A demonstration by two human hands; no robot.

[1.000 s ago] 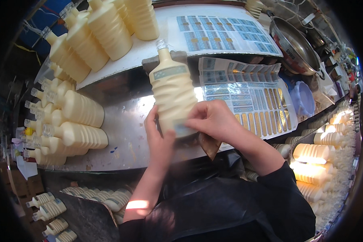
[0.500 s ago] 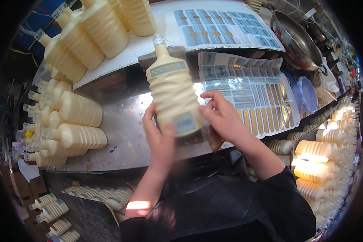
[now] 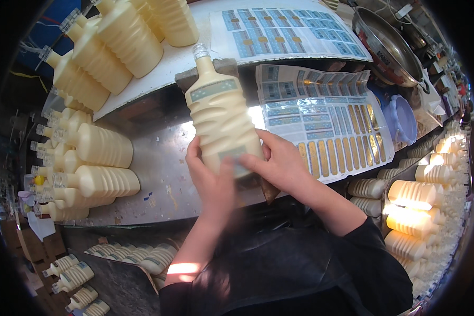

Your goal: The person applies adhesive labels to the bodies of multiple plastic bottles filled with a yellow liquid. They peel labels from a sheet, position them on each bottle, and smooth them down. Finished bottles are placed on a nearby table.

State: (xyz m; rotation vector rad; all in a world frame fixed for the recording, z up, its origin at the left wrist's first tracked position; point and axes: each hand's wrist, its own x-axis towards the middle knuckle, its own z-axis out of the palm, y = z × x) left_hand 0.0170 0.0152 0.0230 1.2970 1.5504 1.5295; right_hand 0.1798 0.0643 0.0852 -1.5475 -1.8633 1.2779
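A cream ribbed bottle with a clear stopper stands tilted in front of me, its neck against a dark block. My left hand grips its lower left side, with the thumb, blurred, on the front. On the lower right, my right hand has its fingers round the side and its thumb pressed on the lower label. That blue-grey label is partly hidden by both thumbs. Another blue-grey label sits flat below the bottle's shoulder. Just under my right hand a brown pointed piece shows.
A sheet of blue and gold labels lies right on the metal table; another label sheet covers the white shelf. Unlabelled bottles stack at left. A metal pan and lilac tub stand right. More bottles fill the lower right.
My right thumb has come down from the bottle's side onto the lower label, and the right hand has shifted left. The left thumb still rests on the front.
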